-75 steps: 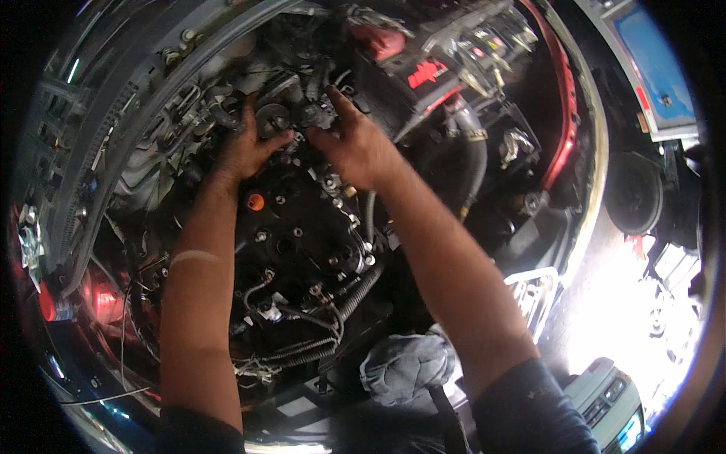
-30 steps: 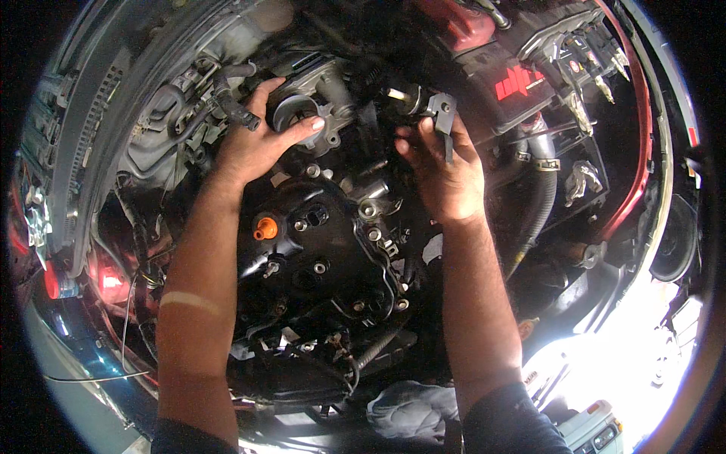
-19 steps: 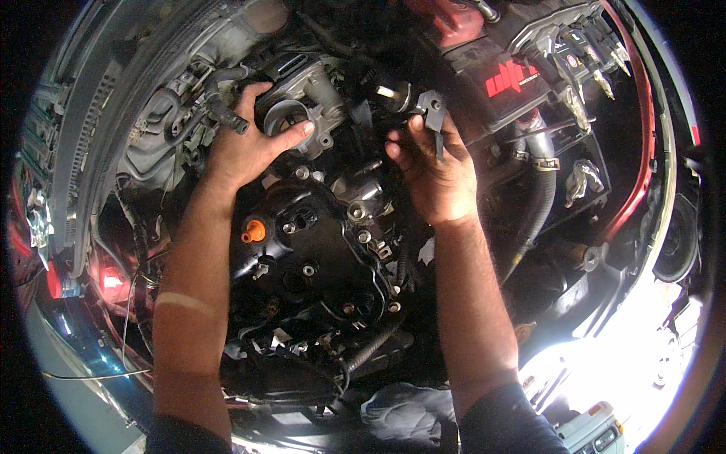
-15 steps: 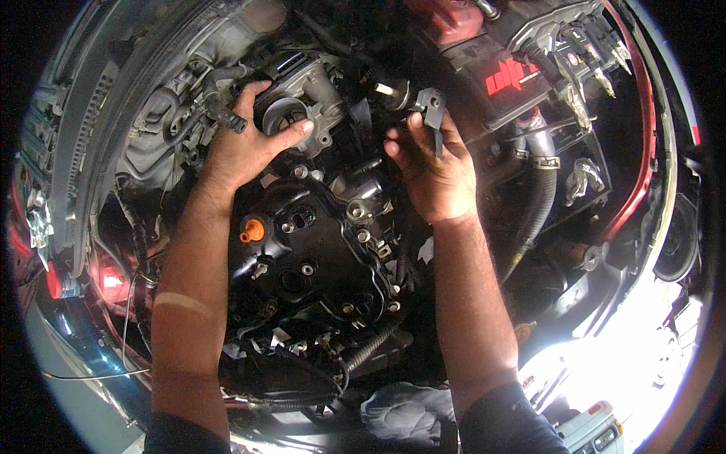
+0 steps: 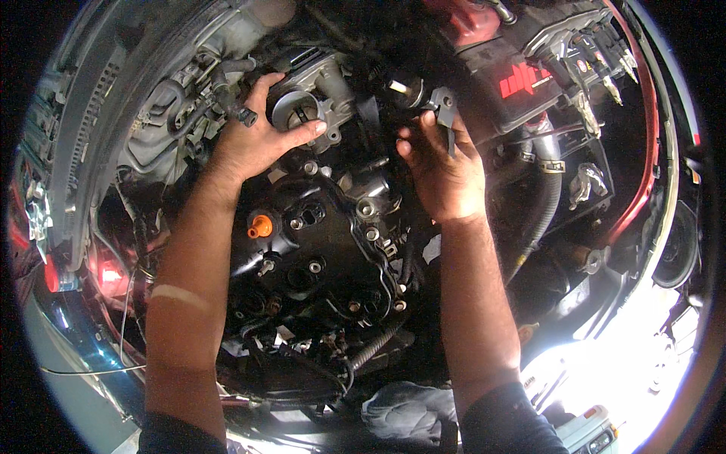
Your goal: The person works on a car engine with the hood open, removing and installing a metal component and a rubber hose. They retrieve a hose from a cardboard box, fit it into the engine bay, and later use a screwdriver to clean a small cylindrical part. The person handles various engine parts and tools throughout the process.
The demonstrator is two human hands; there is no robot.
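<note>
A silver throttle body with a round bore sits at the upper middle of the engine bay. My left hand grips it, thumb on the bore's lower rim and index finger over the top. To its right my right hand holds a dark fitting with a flat bracket and a pale cylindrical tip. Below both hands lies the black engine cover, with an orange cap at its upper left and several bolts around it.
A black box with red printing stands at upper right, above a corrugated hose with a clamp. A red reservoir is at the top. Plastic cowl trim runs down the left. A grey cloth lies near the lower edge.
Compared with 2.5 seconds ago, my right hand has moved right, away from the throttle body, with the dark fitting. My left hand stays on the throttle body. The view has shifted slightly.
</note>
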